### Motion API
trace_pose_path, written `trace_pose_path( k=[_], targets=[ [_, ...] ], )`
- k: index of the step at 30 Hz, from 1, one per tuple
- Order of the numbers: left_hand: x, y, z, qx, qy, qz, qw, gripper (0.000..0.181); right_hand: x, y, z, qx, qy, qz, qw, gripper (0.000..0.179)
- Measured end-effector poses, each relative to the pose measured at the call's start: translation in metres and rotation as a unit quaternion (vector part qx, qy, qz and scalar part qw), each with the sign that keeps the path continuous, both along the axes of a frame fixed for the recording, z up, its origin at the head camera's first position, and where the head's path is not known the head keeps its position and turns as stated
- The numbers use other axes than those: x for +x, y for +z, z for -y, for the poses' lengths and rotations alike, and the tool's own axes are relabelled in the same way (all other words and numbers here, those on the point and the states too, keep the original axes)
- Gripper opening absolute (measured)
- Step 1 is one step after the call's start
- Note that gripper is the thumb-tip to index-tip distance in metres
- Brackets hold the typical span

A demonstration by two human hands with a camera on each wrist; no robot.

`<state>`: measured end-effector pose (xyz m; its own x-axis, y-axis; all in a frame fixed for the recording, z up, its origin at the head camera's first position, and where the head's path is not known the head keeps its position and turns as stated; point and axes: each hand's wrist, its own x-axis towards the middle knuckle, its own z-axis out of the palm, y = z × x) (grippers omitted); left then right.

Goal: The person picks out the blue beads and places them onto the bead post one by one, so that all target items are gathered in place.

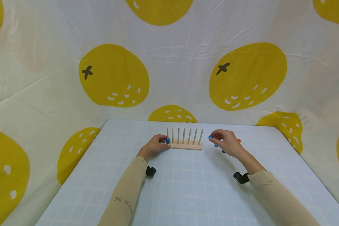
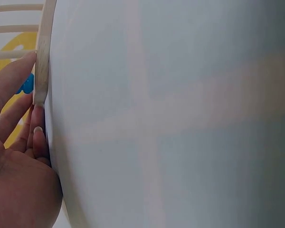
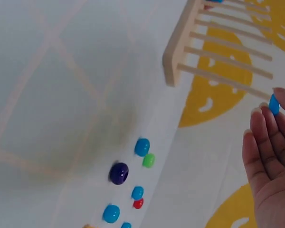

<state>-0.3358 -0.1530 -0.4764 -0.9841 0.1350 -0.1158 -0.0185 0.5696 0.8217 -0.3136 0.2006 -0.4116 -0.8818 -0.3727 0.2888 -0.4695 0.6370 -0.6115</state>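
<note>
A wooden peg rack (image 1: 186,146) with a row of upright pegs stands on the table. My left hand (image 1: 153,145) grips the left end of its base, thumb in front and other fingers behind. Blue beads (image 1: 168,141) sit low on the leftmost peg; in the left wrist view a blue bead (image 2: 27,84) shows between thumb and fingers, beside the base (image 2: 43,61). Right of the rack, my right hand (image 1: 225,141) pinches a blue bead (image 3: 274,104) between thumb and fingertips, raised above the table and apart from the pegs.
Loose beads lie on the table under and beyond the right hand: a dark purple bead (image 3: 118,173), a green bead (image 3: 148,160), a red bead (image 3: 138,203) and several blue beads (image 3: 111,213). A patterned cloth (image 1: 180,78) hangs behind the table's back edge.
</note>
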Motion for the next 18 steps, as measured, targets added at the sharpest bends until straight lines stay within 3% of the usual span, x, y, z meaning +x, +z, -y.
trace_pose_path(
  k=[11,18],
  targets=[
    [-0.002,-0.004,0.002,0.001,-0.015,-0.014,0.9998,0.055,-0.001,0.003,0.029,-0.018,0.035,-0.011,0.9992,0.015],
    [-0.002,-0.003,0.001,0.004,-0.009,-0.008,0.9999,0.055,-0.004,0.004,0.046,-0.033,0.055,-0.011,0.9979,0.014]
  ],
)
